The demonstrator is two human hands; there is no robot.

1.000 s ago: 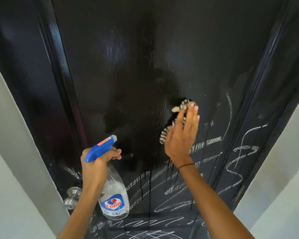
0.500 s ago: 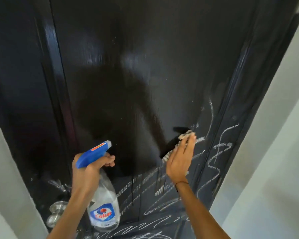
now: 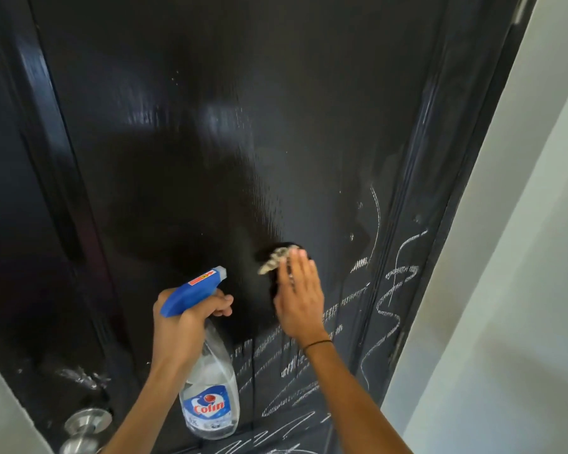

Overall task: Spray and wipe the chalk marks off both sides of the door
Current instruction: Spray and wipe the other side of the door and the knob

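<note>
The right hand (image 3: 300,301) presses a patterned cloth (image 3: 276,259) flat-fingered against the black door (image 3: 210,142) just above its remaining chalk marks (image 3: 309,365), while the left hand (image 3: 184,322) grips the Colin spray bottle (image 3: 210,388) ready beside it

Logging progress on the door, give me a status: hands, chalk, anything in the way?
Left hand grips spray bottle. Right hand flat, pressing cloth on door. Chalk marks remain low and right. Nothing blocking.
</note>
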